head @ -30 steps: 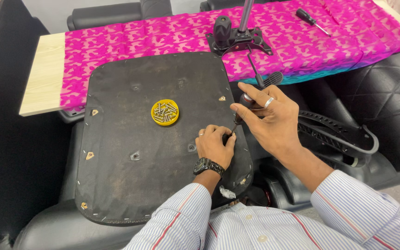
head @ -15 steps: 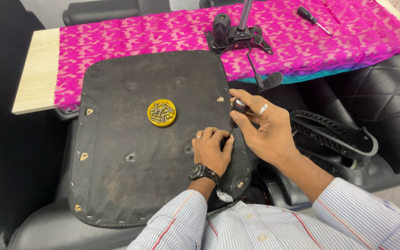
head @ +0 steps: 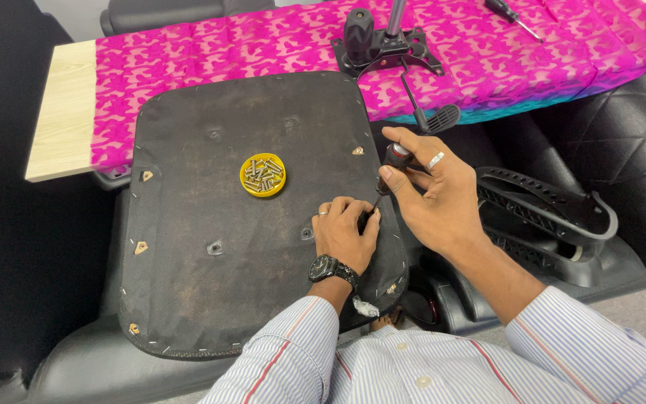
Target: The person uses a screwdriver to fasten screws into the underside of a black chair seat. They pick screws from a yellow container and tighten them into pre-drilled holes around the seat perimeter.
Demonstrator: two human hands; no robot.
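- The right hand (head: 435, 198) is gripping a screwdriver (head: 390, 168) by its handle, tip angled down toward the seat board (head: 226, 247).
- The left hand (head: 345, 232) is resting curled on the board, fingers pinched around the tip.
- A yellow dish of screws (head: 263, 174) is sitting mid-board.
- A chair mechanism (head: 383, 45) is lying on the pink cloth (head: 211, 52) covering the bench (head: 57, 120).

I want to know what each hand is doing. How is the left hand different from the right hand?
The right hand grips a screwdriver near its handle; the left hand steadies the tip against the black seat underside. The left hand lies low on the seat; the right hand is raised above its edge. The left wrist wears a black watch; the right does not. Both wear a ring and striped sleeves.
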